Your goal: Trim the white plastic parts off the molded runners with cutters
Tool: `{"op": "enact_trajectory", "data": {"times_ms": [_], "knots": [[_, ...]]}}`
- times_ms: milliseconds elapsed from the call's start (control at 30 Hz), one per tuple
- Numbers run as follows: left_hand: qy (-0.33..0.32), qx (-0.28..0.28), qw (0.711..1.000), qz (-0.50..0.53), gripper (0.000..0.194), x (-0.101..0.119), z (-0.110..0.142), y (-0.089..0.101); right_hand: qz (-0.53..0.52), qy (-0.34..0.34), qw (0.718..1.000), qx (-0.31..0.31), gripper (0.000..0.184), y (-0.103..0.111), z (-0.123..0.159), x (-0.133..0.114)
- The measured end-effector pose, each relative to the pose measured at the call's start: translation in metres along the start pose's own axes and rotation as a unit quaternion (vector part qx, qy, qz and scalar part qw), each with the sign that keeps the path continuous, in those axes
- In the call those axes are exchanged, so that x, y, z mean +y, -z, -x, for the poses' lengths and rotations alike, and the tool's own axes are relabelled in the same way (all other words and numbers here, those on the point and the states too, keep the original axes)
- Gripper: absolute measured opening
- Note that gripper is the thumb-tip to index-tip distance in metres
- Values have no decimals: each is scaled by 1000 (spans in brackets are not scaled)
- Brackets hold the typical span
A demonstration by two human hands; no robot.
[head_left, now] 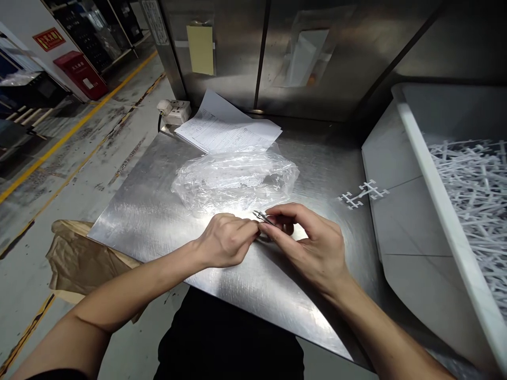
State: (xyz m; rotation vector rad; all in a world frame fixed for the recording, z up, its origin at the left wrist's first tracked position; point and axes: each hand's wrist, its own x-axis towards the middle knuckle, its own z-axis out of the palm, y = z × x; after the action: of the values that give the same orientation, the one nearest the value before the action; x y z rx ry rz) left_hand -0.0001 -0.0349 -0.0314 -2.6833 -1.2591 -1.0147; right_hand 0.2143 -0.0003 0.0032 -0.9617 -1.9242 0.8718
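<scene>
My left hand (232, 238) is closed, its fingertips pressed together close to my right hand. What it holds, if anything, is hidden. Between the thumb and fingers of my right hand (312, 243) is a small pointed metal tool (261, 216), its tip toward the upper left; its exact kind is unclear. Just beyond both hands lies a clear plastic bag (233, 177) with small white pieces in it. A branched white plastic sprue (362, 194) rests on the metal table (142, 195), to the right of my right hand.
At right stands a large grey bin (420, 184) full of white plastic sprues (471, 211). Printed sheets (229, 126) lie behind the bag, with a power socket (176, 112) at the back left corner. A brown bag (87, 258) sits below the table's left edge.
</scene>
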Motion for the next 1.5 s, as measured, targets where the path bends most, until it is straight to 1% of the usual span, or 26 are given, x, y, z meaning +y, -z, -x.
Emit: {"op": "enact_trajectory", "data": {"times_ms": [167,267,367,433,500,600,667,700,767,800,867,933,967,1033,1133,1233,1300,1367,1433,1500], "knots": [[9,-13,1000,-4,22,0,2,-1,22,70,997,15,10,0,-1,3],[16,-21,1000,3,21,-1,3,-2,41,123,991,19,13,2,-2,2],[21,-23,999,12,20,-1,4,-1,84,178,980,12,18,5,-3,2],[24,-27,999,19,19,-1,3,0,112,198,974,15,19,8,-3,4],[27,-28,999,22,19,-1,3,0,112,175,978,27,19,10,-2,8],[27,-23,999,20,19,0,3,1,61,84,993,59,18,9,-2,14],[25,-19,999,16,19,0,3,0,31,40,993,103,19,5,-3,17],[22,-17,999,15,19,1,4,0,22,32,991,130,20,3,-5,18],[13,-17,1000,12,20,2,4,-1,22,50,982,178,23,-2,-12,19],[8,-19,1000,9,21,2,4,-2,31,69,980,185,23,-4,-16,20],[-1,-25,1000,3,21,2,4,-2,59,90,981,160,19,-6,-24,21],[-5,-26,1000,0,20,2,5,-2,71,74,987,124,14,-7,-30,23],[-6,-26,1000,1,20,2,5,-2,66,58,989,118,12,-6,-32,23],[-7,-23,1000,6,20,1,7,-2,49,36,989,138,13,-4,-33,23],[-9,-13,1000,21,19,-1,8,-4,35,26,980,194,16,1,-31,25],[-7,27,999,32,18,-1,3,-2,30,15,970,242,20,6,-27,33],[1,79,996,30,17,2,0,4,19,0,964,266,24,9,-24,41],[21,138,990,32,14,7,4,16,-12,-23,957,289,28,10,-23,50],[55,179,982,38,10,12,21,33,-54,-42,949,309,29,10,-24,56],[109,202,973,19,8,17,55,54,-81,-44,942,322,29,7,-28,60]]}}
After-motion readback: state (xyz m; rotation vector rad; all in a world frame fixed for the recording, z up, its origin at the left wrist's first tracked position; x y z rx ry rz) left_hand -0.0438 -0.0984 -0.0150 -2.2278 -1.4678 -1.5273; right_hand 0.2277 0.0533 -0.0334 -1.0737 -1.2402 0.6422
